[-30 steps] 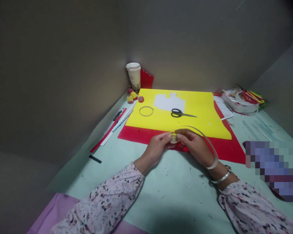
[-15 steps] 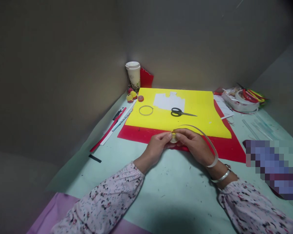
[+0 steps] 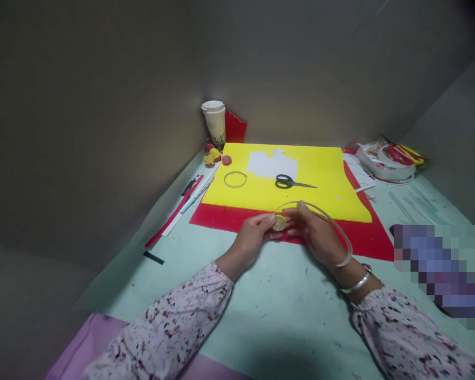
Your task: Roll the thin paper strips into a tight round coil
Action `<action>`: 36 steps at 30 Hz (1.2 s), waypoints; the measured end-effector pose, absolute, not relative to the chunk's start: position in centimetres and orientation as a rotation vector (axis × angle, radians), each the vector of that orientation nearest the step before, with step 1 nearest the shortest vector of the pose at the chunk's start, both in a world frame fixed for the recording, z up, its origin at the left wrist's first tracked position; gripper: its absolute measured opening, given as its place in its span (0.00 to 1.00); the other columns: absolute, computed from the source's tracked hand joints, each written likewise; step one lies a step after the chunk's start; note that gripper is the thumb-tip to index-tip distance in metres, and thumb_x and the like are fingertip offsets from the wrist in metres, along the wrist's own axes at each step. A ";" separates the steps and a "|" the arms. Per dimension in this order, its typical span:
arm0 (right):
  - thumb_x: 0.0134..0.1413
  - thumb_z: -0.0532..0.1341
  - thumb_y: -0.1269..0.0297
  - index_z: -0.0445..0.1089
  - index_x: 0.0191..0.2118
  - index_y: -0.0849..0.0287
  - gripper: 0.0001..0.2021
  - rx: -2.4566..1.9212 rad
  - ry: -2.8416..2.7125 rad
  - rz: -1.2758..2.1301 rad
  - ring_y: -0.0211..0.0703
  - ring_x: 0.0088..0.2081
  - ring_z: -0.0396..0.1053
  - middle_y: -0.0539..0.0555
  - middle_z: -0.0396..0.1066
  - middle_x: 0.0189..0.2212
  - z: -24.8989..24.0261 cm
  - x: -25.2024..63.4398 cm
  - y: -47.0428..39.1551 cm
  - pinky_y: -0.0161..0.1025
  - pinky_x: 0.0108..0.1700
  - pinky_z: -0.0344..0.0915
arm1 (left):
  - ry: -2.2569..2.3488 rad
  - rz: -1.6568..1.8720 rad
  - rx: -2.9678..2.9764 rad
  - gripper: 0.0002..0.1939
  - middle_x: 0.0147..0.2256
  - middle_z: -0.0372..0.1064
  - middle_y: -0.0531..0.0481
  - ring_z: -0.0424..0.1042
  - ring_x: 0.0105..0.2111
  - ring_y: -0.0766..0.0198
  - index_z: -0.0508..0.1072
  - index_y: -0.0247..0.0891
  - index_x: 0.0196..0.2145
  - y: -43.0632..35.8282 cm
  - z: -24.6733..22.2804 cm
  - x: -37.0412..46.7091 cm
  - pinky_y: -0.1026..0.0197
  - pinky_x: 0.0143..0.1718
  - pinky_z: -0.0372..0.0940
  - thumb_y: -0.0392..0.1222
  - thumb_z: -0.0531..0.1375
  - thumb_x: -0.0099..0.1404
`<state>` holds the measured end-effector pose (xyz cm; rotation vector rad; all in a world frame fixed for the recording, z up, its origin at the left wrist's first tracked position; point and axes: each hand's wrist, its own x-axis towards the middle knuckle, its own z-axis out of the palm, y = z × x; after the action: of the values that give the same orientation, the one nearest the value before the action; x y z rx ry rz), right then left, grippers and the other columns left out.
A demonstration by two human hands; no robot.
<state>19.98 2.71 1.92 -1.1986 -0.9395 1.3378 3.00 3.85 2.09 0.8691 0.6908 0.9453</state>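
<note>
My left hand (image 3: 253, 235) pinches a small round yellowish disc (image 3: 279, 222) between thumb and fingers, with its flat patterned face turned up. From the disc's upper edge a narrow pale strip (image 3: 338, 229) arcs over to the right and ends near my right wrist. My right hand (image 3: 314, 229) is just right of the disc, its thumb raised beside the strip and its fingers apart. Whether those fingertips touch the disc I cannot tell. Beyond both hands, black-handled scissors (image 3: 287, 182) and a loose strip ring (image 3: 235, 180) lie on yellow sheets (image 3: 324, 163).
Red sheets (image 3: 209, 217) lie under the yellow ones. At the back left stand a lidded paper cup (image 3: 214, 124) and small red-and-yellow pieces (image 3: 211, 157). Thin strips (image 3: 178, 208) lie left. A plastic container of bits (image 3: 386, 161) sits back right; a blurred-out object (image 3: 439, 269) lies right.
My right thumb has lifted off the disc and the right fingers have spread, leaving its face uncovered. My left hand keeps its pinch. The whole view has shifted slightly.
</note>
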 end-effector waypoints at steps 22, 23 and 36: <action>0.56 0.69 0.59 0.74 0.49 0.51 0.15 -1.163 -1.828 0.454 0.53 0.46 0.71 0.58 0.73 0.44 1.5 19.7 2.2 0.53 0.49 0.71 | 0.666 0.982 0.725 0.12 0.34 0.73 0.45 0.71 0.36 0.63 0.78 0.30 0.34 4.2 2.3 2.6 0.62 0.38 0.68 0.43 0.69 0.59; 0.56 0.69 0.60 0.74 0.49 0.51 0.14 -1.159 -1.825 0.450 0.53 0.45 0.71 0.58 0.73 0.43 1.4 19.7 2.2 0.53 0.48 0.71 | 0.667 0.979 0.729 0.11 0.33 0.72 0.46 0.71 0.35 0.64 0.78 0.30 0.33 4.2 2.3 2.5 0.62 0.38 0.68 0.43 0.68 0.59; 0.59 0.67 0.61 0.73 0.51 0.52 0.15 -1.082 -1.913 0.475 0.51 0.47 0.72 0.58 0.72 0.45 1.6 20.5 2.3 0.51 0.48 0.73 | 0.645 0.907 0.797 0.13 0.34 0.72 0.45 0.71 0.34 0.63 0.78 0.29 0.35 4.4 2.3 2.4 0.60 0.39 0.67 0.44 0.66 0.61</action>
<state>20.49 2.32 1.60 -1.0816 -1.9131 0.4749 2.40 4.39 2.29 0.7968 0.6452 0.9070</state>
